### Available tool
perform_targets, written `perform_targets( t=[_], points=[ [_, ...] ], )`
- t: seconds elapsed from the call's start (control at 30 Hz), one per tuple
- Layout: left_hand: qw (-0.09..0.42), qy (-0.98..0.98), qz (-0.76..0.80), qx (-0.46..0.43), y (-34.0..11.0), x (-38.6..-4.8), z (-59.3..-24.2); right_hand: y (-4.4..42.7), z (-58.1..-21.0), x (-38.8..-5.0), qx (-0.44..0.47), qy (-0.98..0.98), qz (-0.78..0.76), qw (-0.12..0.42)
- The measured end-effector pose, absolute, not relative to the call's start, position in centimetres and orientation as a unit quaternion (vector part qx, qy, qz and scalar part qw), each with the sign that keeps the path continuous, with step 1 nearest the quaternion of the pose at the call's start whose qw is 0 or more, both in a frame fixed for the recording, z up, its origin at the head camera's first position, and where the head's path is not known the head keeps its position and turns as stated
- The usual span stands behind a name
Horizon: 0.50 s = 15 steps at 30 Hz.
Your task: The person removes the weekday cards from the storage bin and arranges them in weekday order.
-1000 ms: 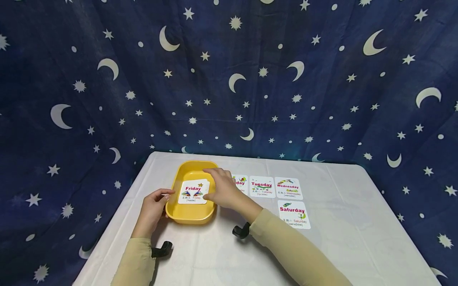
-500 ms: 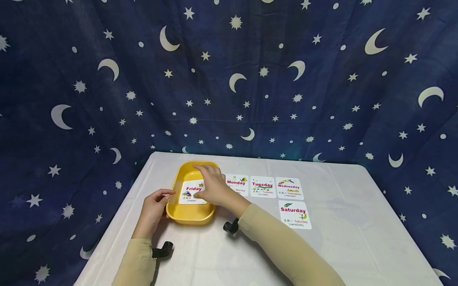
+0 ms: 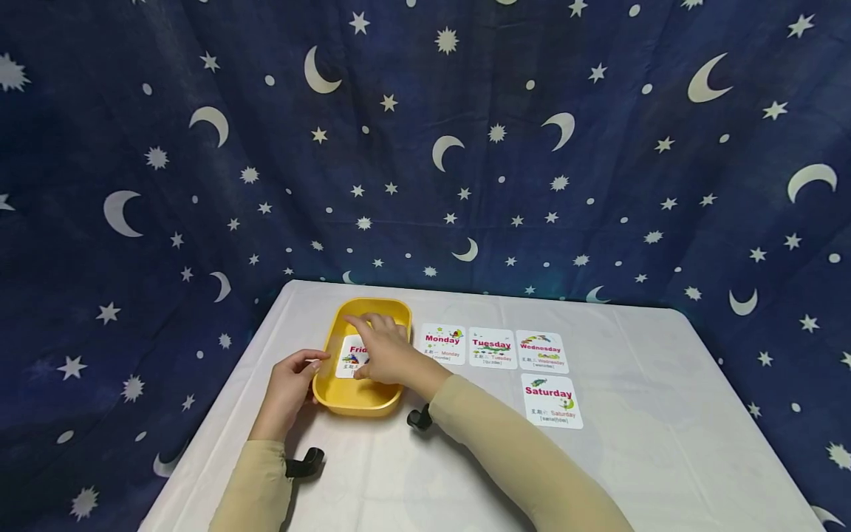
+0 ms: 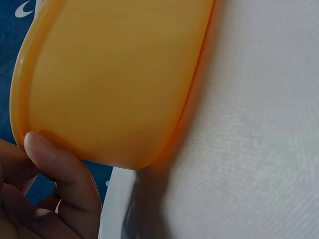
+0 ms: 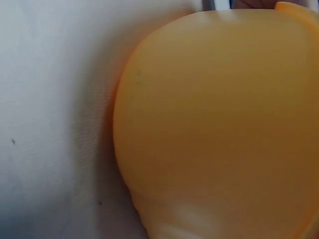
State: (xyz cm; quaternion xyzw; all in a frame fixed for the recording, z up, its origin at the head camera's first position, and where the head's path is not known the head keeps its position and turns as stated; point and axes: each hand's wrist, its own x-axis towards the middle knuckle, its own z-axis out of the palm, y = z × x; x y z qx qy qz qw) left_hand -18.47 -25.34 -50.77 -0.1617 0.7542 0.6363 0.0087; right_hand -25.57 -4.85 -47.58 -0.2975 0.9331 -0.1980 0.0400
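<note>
A yellow plastic tray (image 3: pixel 362 403) stands on the table. Its left rim is pinched by my left hand (image 3: pixel 286 388); the left wrist view shows a fingertip (image 4: pixel 42 149) against the tray wall (image 4: pixel 114 89). Inside lies a white card reading Friday (image 3: pixel 352 362), partly covered by my right hand (image 3: pixel 388 353). That hand reaches over the tray's right rim, its thumb over the card and its fingers spread toward the card's far side. Whether it touches the card cannot be told. Mostly the tray's outer wall (image 5: pixel 214 124) fills the right wrist view.
Right of the tray, cards reading Monday (image 3: pixel 443 344), Tuesday (image 3: pixel 493 348) and Wednesday (image 3: pixel 542 352) lie in a row. A Saturday card (image 3: pixel 552 401) lies below Wednesday. White cloth covers the table (image 3: pixel 651 443); a dark blue starry curtain (image 3: pixel 505 236) hangs behind.
My right hand has moved left across the tray, covering more of the Friday card and uncovering the Monday card. The left hand keeps its hold on the rim.
</note>
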Motion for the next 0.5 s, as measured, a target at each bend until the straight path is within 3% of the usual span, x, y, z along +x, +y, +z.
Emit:
perform_targets(
  t=[0.5],
  points=[
    [0.006, 0.751, 0.641, -0.159, -25.3, -18.5, -50.8, -5.9, -48.6, -27.0, -0.301, 0.945, -0.111, 0.06]
  ],
)
